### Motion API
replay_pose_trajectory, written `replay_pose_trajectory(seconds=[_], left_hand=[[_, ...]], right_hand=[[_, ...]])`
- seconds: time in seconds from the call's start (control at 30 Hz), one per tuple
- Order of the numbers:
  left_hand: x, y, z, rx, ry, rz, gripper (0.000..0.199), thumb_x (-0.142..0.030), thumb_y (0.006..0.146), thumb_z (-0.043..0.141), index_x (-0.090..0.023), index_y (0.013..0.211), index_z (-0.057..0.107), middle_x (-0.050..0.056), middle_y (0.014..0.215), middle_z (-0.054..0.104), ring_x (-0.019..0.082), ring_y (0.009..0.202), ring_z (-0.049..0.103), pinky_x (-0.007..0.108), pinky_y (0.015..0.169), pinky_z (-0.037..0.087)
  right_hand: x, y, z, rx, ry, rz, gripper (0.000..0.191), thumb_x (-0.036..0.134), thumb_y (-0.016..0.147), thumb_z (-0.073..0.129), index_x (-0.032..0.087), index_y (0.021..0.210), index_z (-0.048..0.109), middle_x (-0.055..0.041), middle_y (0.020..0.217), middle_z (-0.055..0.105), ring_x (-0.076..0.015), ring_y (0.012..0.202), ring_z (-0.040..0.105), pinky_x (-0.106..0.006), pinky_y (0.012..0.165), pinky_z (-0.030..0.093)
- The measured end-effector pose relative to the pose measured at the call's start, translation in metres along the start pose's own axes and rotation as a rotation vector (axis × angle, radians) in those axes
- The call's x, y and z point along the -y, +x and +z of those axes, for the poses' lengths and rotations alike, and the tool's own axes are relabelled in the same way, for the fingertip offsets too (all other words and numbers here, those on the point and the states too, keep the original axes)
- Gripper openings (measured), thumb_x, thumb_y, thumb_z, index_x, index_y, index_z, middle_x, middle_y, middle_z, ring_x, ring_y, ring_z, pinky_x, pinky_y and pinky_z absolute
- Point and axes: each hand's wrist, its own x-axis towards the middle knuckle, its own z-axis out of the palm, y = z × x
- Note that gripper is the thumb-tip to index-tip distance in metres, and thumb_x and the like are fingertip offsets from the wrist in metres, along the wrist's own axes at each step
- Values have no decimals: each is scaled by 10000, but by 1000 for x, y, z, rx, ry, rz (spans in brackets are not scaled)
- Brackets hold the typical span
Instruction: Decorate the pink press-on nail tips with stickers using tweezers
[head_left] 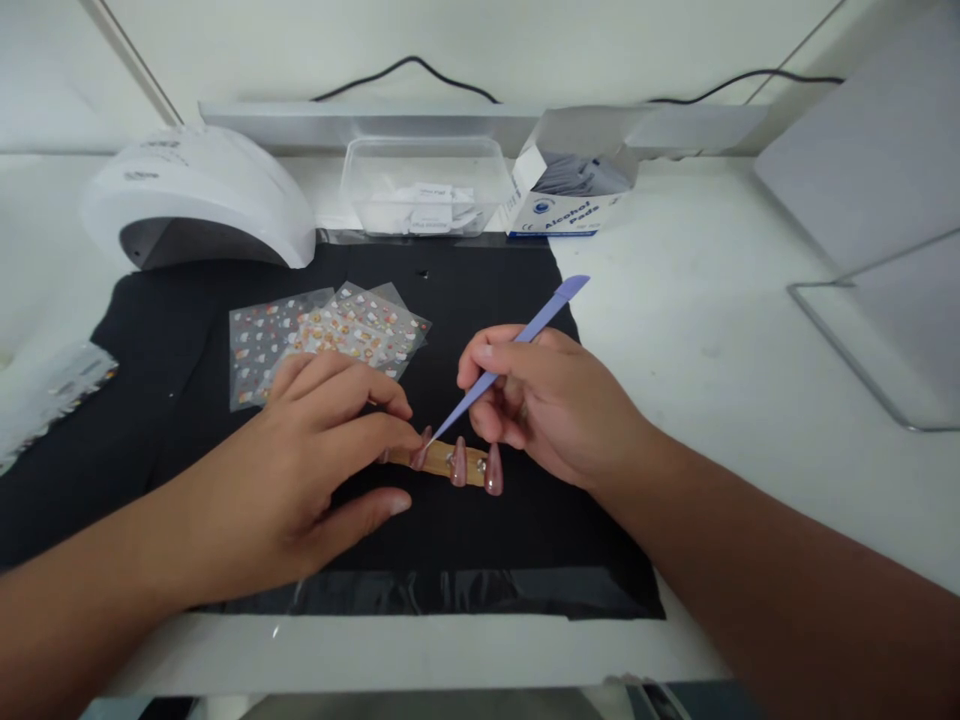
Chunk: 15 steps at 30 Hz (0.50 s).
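My right hand [566, 405] grips a slim purple nail-art stick [538, 320], its broad slanted end up and its thin tip down. That tip meets a glossy mauve false nail [422, 452] on a tan strip [437, 459]. My left hand [281, 490] reaches in from the other side, index fingertip at the same nail, thumb held apart below. Further right on the strip sit two more pointed mauve nails, one [459, 464] beside the other [493, 470], with small shiny bits near their bases. My left fingers hide the strip's left end.
Behind my left hand, clear sticker sheets [322, 325] overlap on the black mat [510, 560]. Along the back stand a white nail lamp [202, 190], a clear plastic box [375, 205] with small packets, and an alcohol pads carton [562, 212]. A plastic packet [56, 395] lies far left.
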Motion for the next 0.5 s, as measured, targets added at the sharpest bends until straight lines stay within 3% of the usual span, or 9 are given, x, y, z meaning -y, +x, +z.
replay_pose_trajectory(seconds=[0.5], left_hand=[[-1, 1, 0, 21, -10, 5, 178, -235, 898, 578, -258, 1071, 617, 49, 1110, 589, 262, 1041, 502, 448, 885, 363]], right_hand=[[1, 0, 2, -19, 7, 38, 198, 189, 784, 477, 159, 608, 563, -2, 373, 554, -62, 258, 369, -153, 279, 243]])
